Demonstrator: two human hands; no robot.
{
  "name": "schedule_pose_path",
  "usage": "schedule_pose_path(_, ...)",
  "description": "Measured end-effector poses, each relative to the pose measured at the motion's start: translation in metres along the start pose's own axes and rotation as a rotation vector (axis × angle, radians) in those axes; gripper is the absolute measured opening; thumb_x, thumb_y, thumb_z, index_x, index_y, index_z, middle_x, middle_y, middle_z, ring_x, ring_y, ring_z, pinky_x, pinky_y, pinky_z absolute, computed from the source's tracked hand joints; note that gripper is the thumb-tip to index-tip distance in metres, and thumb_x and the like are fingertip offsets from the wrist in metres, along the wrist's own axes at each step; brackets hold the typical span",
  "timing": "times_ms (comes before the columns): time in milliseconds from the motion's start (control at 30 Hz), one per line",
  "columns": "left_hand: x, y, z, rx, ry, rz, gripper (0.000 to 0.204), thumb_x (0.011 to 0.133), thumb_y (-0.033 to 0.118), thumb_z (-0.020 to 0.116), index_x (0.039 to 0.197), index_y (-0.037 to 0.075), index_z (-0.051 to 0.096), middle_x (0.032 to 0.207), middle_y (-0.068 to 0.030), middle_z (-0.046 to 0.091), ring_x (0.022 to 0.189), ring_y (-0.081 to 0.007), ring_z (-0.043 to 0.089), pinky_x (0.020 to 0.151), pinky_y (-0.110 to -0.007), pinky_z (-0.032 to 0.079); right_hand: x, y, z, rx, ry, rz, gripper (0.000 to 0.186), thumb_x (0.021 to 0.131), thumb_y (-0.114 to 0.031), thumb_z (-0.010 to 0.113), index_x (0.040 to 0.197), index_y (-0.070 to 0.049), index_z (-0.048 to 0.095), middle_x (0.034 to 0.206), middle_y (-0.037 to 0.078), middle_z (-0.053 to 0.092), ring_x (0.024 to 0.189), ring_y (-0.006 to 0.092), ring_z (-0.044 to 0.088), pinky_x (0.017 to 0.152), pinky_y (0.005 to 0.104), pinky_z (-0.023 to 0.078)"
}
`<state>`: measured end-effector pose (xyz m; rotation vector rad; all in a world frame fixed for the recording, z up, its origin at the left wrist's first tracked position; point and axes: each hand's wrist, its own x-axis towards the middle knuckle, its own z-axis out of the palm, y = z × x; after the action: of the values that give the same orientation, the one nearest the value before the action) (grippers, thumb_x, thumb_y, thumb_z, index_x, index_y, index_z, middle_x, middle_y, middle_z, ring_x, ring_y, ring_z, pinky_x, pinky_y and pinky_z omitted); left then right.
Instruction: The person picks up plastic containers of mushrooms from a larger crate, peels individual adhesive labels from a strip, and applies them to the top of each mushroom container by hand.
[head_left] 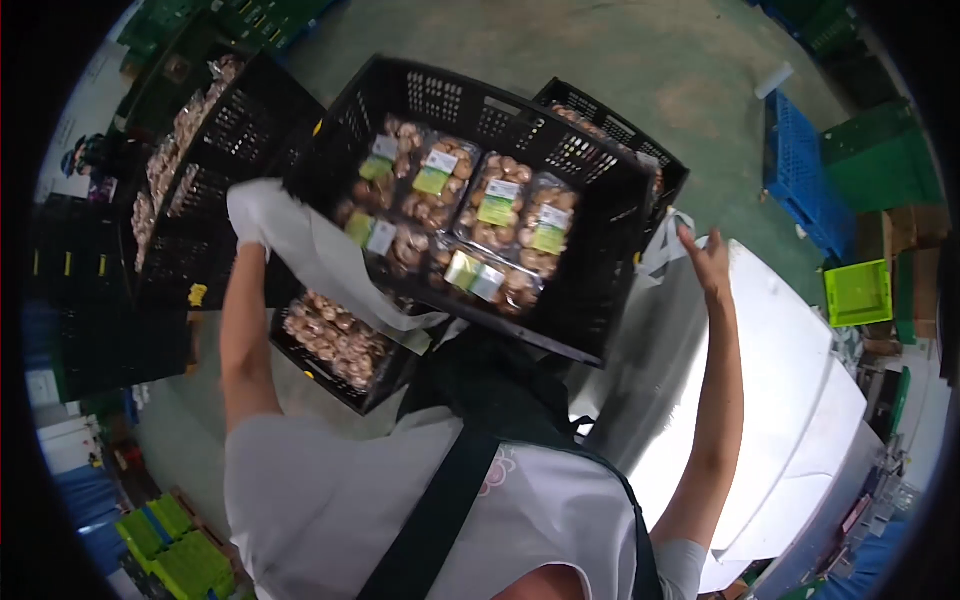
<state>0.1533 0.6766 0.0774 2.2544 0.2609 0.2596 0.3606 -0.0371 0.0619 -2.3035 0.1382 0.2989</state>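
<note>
A black perforated crate (610, 190) is tilted in front of me. Inside it lie several clear packs of mushrooms (497, 205) with green and white labels. White plastic film (325, 245) covers my left hand (255, 208) and hangs along the crate's left near side; the fingers under it are hidden. Beyond the crate's right side is my right hand (708, 262), raised with its fingers apart. Beside those fingers is a thin loop of white plastic (662, 247); whether they touch it I cannot tell.
Below on the left sits a crate of loose mushrooms (335, 338). More black crates with mushrooms (185, 150) stand at the left, and another crate (615, 125) is behind. To the right are a white-covered surface (765, 400), a blue pallet (805, 180) and a lime-green crate (858, 293).
</note>
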Motion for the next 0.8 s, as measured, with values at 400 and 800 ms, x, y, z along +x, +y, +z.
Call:
schedule_pose_path(400,-0.091,0.069,0.052,0.145,0.164,-0.847,0.028,0.072,0.013,0.068,0.099,0.007,0.067,0.072,-0.0006,0.063,0.060,-0.0102,0.052,0.059,-0.024,0.040,-0.077,0.034,0.108,0.995,0.076,0.315,0.053,0.085,-0.056,0.050,0.085,-0.005,0.064,0.075,0.000,0.060,0.063,0.0100,0.054,0.058,0.0230,0.043)
schedule_pose_path(800,-0.020,0.023,0.006,0.329,0.204,-0.333,0.026,0.078,0.017,0.058,0.099,0.004,0.066,0.085,-0.0046,0.067,0.072,-0.0158,0.059,0.068,-0.029,0.044,-0.076,-0.105,0.045,0.485,0.123,0.091,0.020,0.065,-0.010,0.067,0.080,0.004,0.063,0.069,0.005,0.060,0.062,0.0118,0.053,0.059,0.0270,0.042)
